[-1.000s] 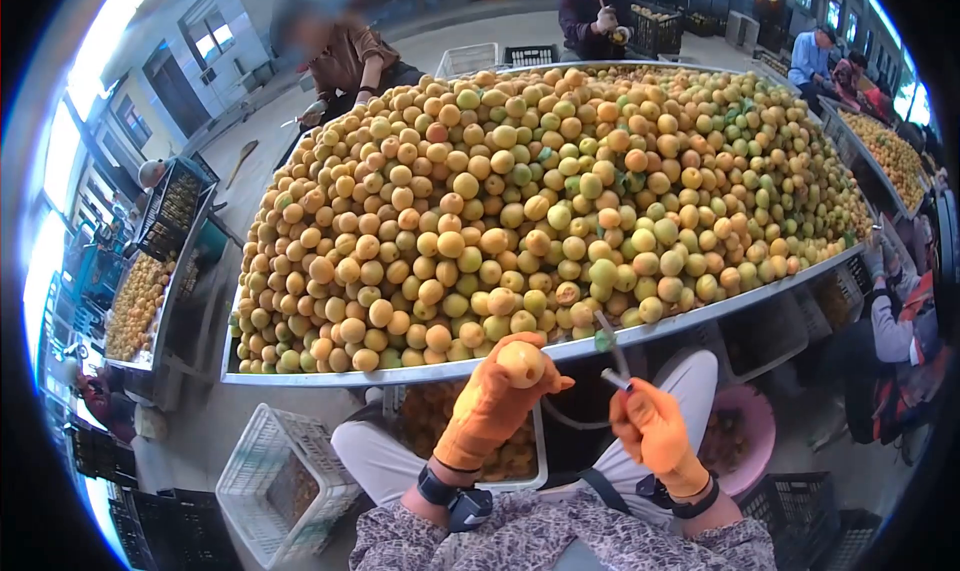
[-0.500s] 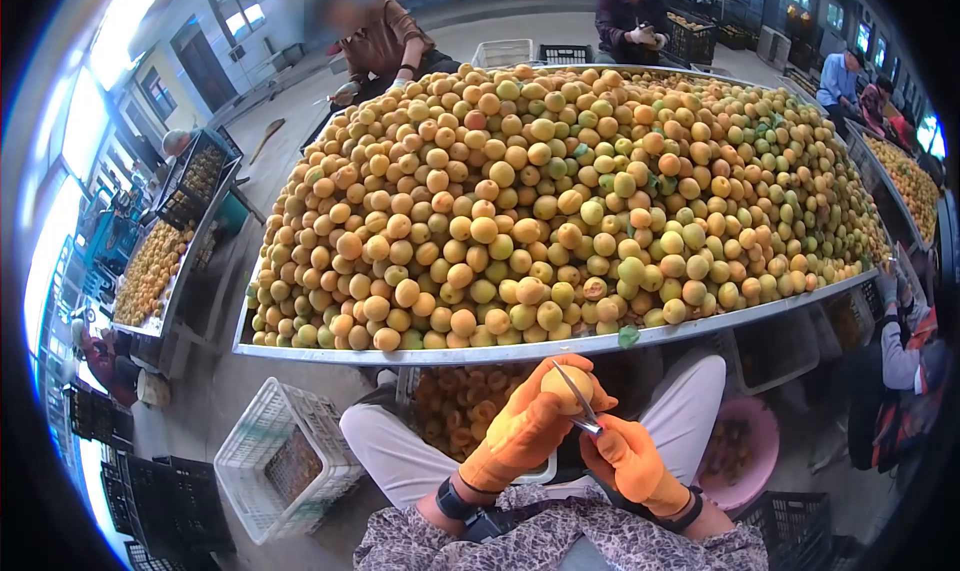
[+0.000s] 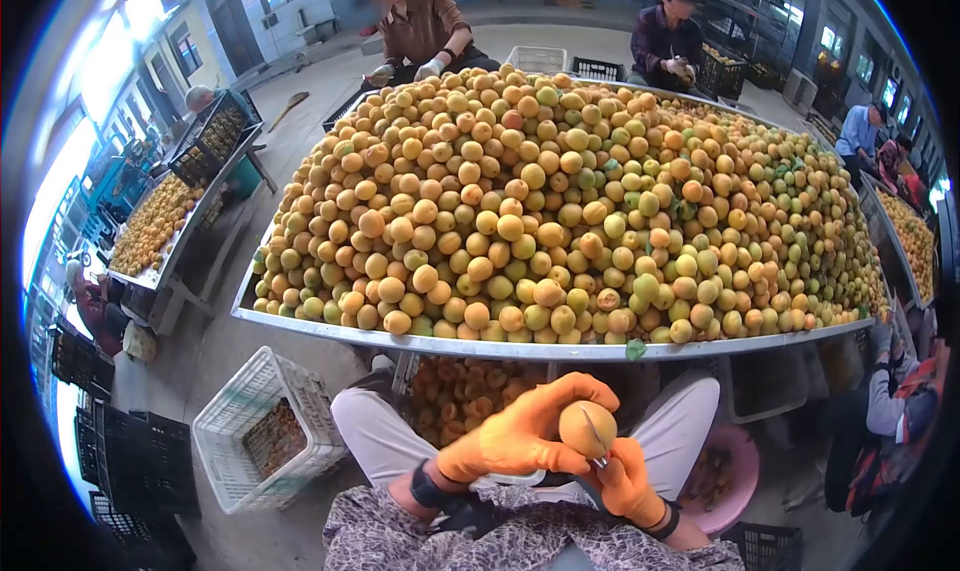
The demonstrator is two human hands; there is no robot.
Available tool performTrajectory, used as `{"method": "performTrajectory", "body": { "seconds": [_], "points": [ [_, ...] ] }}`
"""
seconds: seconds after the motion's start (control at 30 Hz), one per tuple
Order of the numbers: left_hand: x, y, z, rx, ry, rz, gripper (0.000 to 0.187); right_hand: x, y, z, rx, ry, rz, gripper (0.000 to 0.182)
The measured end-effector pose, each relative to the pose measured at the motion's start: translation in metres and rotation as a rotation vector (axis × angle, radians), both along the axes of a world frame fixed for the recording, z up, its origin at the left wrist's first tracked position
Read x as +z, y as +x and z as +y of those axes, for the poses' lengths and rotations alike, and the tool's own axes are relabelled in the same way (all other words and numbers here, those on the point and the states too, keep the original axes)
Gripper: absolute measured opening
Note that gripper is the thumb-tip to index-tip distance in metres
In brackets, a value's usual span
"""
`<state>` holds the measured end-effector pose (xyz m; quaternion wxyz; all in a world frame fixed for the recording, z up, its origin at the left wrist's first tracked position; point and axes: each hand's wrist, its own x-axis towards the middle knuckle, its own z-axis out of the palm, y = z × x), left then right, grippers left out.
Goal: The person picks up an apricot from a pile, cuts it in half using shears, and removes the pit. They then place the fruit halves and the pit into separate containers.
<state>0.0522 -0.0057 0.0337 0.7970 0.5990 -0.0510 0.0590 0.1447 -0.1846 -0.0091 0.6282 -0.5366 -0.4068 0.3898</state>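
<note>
In an orange glove, my left hand (image 3: 518,433) is closed around an apricot (image 3: 583,432), thumb below it and fingers curled over the top. My right hand (image 3: 630,485), gloved the same way, grips a small knife (image 3: 601,461) by its handle, which is mostly hidden in the fingers. The narrow blade runs up along the face of the apricot. Both hands are close together above my lap, just short of the metal rim of a large table (image 3: 560,352). On that table lies a high heap of yellow-orange and greenish apricots (image 3: 480,231).
Under the table edge sits a crate of apricot pieces (image 3: 465,389). A white plastic crate (image 3: 318,433) stands at left, a pink basin (image 3: 738,476) at right, beside a black crate (image 3: 765,546). People (image 3: 425,21) sit across the table and to the right.
The apricot and both hands have come lower in view. My left fingers have opened out around the fruit, and the blade now lies more upright against it. The whole view has shifted slightly.
</note>
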Motion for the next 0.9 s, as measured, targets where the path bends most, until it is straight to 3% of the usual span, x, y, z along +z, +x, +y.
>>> {"method": "performTrajectory", "body": {
  "seconds": [0.07,0.13,0.2,0.27,0.33,0.37,0.4,0.47,0.5,0.53,0.63,0.73,0.8,0.83,0.9],
  "points": [
    [0.006,-0.003,-0.025,-0.019,-0.392,0.058,0.078,-0.002,-0.012,0.015,-0.069,0.081,0.004,0.062],
    [0.001,-0.003,-0.03,0.007,-0.433,0.02,0.079,-0.004,-0.023,0.03,-0.436,0.252,-0.027,0.062],
    [0.002,-0.006,-0.026,0.048,-0.243,-0.019,0.076,-0.007,-0.012,0.019,-0.376,0.215,-0.077,0.066],
    [0.003,-0.011,-0.012,0.063,-0.127,-0.011,0.07,0.001,-0.001,0.008,-0.061,0.032,-0.061,0.069],
    [0.005,-0.009,0.007,0.141,0.548,-0.091,0.067,-0.008,0.006,0.001,0.01,0.025,-0.073,0.064],
    [0.013,-0.007,0.013,0.164,0.713,-0.148,0.064,-0.011,0.008,0.0,0.072,0.021,-0.09,0.06],
    [0.017,-0.004,0.017,0.161,0.713,-0.147,0.064,-0.012,0.007,0.001,0.07,0.02,-0.088,0.06],
    [0.022,0.001,0.022,0.033,0.654,-0.193,0.066,-0.011,0.002,0.006,0.01,0.124,-0.188,0.059],
    [0.012,0.002,0.013,-0.011,0.308,-0.097,0.069,-0.009,0.0,0.01,0.009,0.126,-0.191,0.059],
    [0.015,-0.005,-0.008,-0.02,-0.291,0.071,0.069,-0.006,-0.003,0.015,-0.074,0.171,-0.202,0.058],
    [-0.001,-0.003,-0.023,0.031,-0.479,-0.002,0.068,-0.015,0.001,0.012,-0.118,0.181,-0.226,0.057],
    [0.005,-0.011,-0.005,0.024,-0.277,0.1,0.07,-0.018,0.009,0.0,-0.007,0.088,-0.215,0.056],
    [0.012,-0.004,0.019,0.126,0.642,-0.138,0.07,-0.013,0.009,-0.001,0.052,0.048,-0.194,0.056],
    [0.032,-0.006,0.02,0.107,0.872,-0.069,0.067,-0.009,0.011,0.0,0.054,-0.002,-0.173,0.056],
    [0.03,-0.002,0.024,0.055,0.806,-0.072,0.068,-0.007,0.009,0.001,0.052,-0.053,-0.149,0.056]
  ]
}}
